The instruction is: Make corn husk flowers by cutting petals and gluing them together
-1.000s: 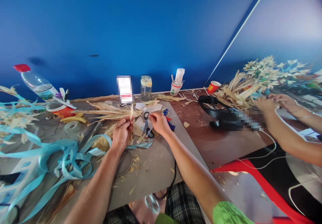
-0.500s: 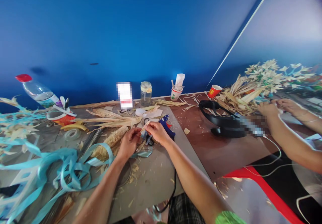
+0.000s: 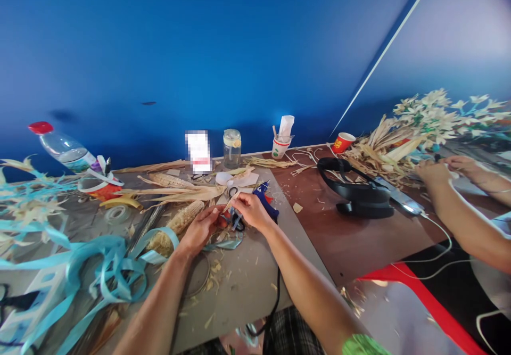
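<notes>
My left hand [image 3: 202, 226] and my right hand [image 3: 249, 210] meet over the grey table [image 3: 239, 286], fingers pinched together on a thin pale strip of corn husk [image 3: 229, 203]. Black-handled scissors [image 3: 235, 217] lie on the table just under the fingertips. A blue glue gun [image 3: 264, 199] lies right behind my right hand. A dried corn cob [image 3: 181, 217] rests left of my left hand, next to curls of light blue ribbon [image 3: 107, 262].
Another person's hands [image 3: 443, 171] work at the right by dried husk flowers [image 3: 415, 126]. A black headset [image 3: 359, 195] lies on the brown table. A glass jar [image 3: 232, 147], paper cups [image 3: 279, 145], a red cup [image 3: 341, 142] and a plastic bottle [image 3: 64, 147] stand along the blue wall.
My left hand has lowered the husk strip from upright and moved right to meet my right hand over the scissors. The view has tilted slightly.
</notes>
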